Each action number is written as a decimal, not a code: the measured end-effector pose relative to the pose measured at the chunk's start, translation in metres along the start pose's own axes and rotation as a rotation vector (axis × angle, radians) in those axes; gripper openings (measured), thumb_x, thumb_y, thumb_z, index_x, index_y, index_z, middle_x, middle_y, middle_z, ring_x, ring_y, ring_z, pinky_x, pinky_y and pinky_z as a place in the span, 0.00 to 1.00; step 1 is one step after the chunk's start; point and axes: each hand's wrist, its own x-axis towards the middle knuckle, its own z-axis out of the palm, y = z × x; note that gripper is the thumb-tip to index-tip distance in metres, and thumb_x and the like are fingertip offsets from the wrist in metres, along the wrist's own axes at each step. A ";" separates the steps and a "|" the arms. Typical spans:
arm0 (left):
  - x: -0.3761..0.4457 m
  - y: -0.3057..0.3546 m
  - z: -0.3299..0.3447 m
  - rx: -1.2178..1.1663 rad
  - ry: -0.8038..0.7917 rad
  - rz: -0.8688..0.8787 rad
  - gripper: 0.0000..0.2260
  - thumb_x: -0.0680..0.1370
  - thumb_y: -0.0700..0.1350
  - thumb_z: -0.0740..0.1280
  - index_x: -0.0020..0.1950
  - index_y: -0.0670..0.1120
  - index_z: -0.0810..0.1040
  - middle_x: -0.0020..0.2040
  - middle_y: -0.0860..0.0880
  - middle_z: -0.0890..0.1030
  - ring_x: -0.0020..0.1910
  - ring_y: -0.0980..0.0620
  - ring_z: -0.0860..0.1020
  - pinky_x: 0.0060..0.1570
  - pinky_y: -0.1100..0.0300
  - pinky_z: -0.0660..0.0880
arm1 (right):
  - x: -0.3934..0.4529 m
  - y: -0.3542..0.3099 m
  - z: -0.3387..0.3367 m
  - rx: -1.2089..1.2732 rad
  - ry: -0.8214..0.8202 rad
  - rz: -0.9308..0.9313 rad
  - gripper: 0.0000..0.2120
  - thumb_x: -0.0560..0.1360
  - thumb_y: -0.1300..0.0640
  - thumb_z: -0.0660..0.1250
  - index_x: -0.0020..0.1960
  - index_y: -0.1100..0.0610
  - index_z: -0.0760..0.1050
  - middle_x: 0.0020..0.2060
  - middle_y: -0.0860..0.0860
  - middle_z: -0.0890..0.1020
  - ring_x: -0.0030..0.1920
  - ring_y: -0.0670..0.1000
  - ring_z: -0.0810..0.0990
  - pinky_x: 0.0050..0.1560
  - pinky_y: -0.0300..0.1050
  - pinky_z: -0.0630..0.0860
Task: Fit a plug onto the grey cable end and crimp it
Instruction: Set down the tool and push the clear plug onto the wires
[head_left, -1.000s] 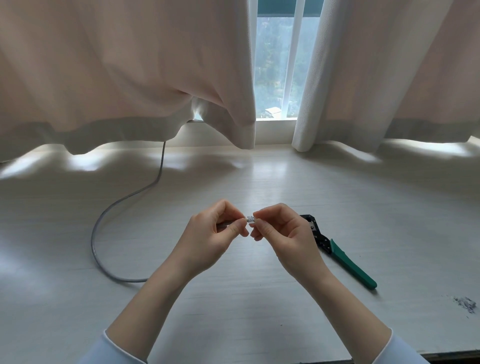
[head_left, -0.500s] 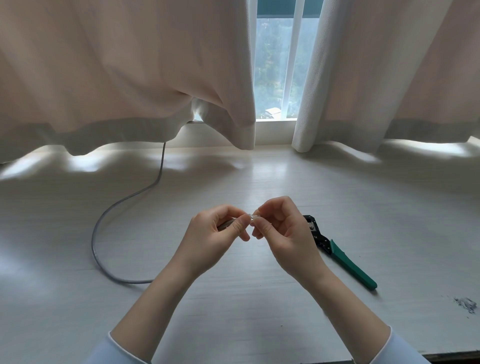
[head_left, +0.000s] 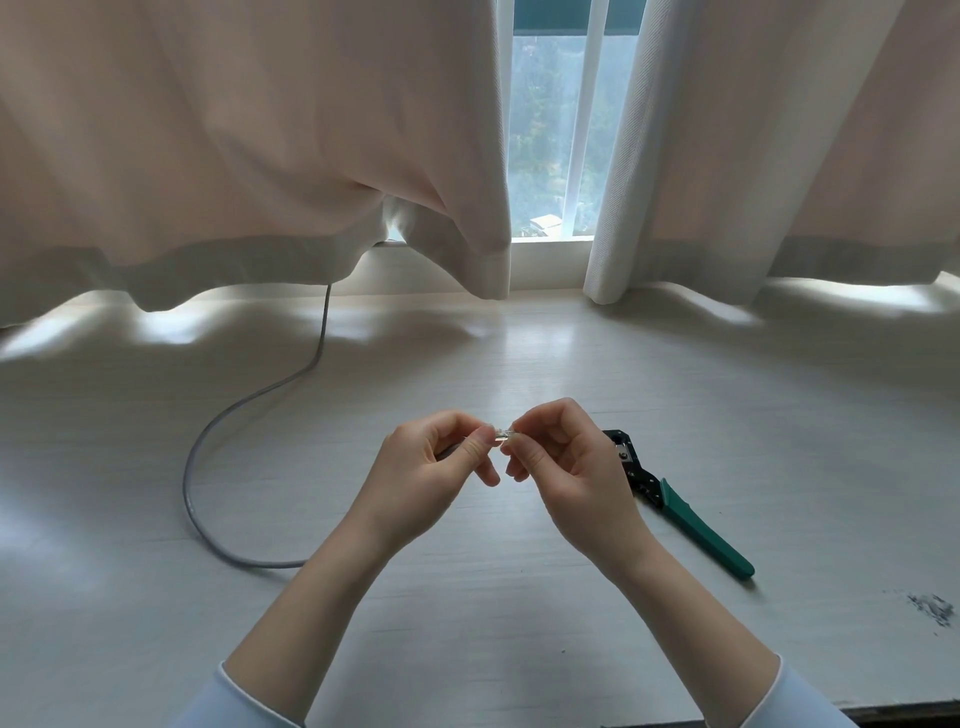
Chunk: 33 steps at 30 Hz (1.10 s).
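You have both hands raised over the table (head_left: 519, 364), meeting at the middle. Your left hand (head_left: 436, 467) pinches the end of the grey cable (head_left: 208, 431) between thumb and forefinger; your right hand (head_left: 561, 457) pinches the small clear plug (head_left: 503, 432) from the other side. The plug sits in the gap between your fingertips, and only a sliver of it shows — whether the wires are fully home inside it, you cannot tell from here.

The rest of the cable runs from your left hand behind your wrist, loops across the table to the left, and goes up under the curtain (head_left: 234, 156) at the back.

This looks like the fitting step, not the crimp. The crimping tool (head_left: 691, 525) with the green handles lies on the table just beyond your right hand, untouched.

Next, you likely need to push the cable firmly into the plug and check that it is seated to the end. Then one hand must let go to fetch the tool — probably the right, as it lies on that side — while the left keeps plug and cable together so nothing slips back out.

A small patch of grey scraps (head_left: 930, 608) lies at the table's right edge.
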 end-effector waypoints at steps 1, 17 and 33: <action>0.000 0.001 0.000 -0.002 -0.002 -0.003 0.09 0.75 0.55 0.65 0.43 0.53 0.82 0.34 0.50 0.85 0.43 0.35 0.79 0.49 0.38 0.74 | 0.000 0.000 0.000 0.003 -0.001 0.003 0.04 0.75 0.69 0.67 0.45 0.62 0.73 0.35 0.48 0.82 0.34 0.52 0.81 0.38 0.42 0.78; 0.000 -0.001 0.001 0.079 0.034 0.038 0.09 0.79 0.49 0.65 0.39 0.54 0.79 0.34 0.55 0.85 0.32 0.38 0.75 0.34 0.48 0.71 | 0.000 0.001 -0.010 0.056 -0.004 -0.011 0.11 0.75 0.70 0.66 0.48 0.55 0.78 0.39 0.53 0.83 0.36 0.53 0.81 0.40 0.41 0.78; -0.003 -0.007 -0.001 0.135 0.060 0.048 0.04 0.76 0.43 0.69 0.44 0.52 0.79 0.35 0.54 0.82 0.25 0.60 0.69 0.28 0.71 0.66 | 0.000 0.003 -0.009 0.069 0.013 0.043 0.09 0.76 0.68 0.66 0.47 0.56 0.79 0.34 0.51 0.82 0.34 0.50 0.80 0.38 0.40 0.77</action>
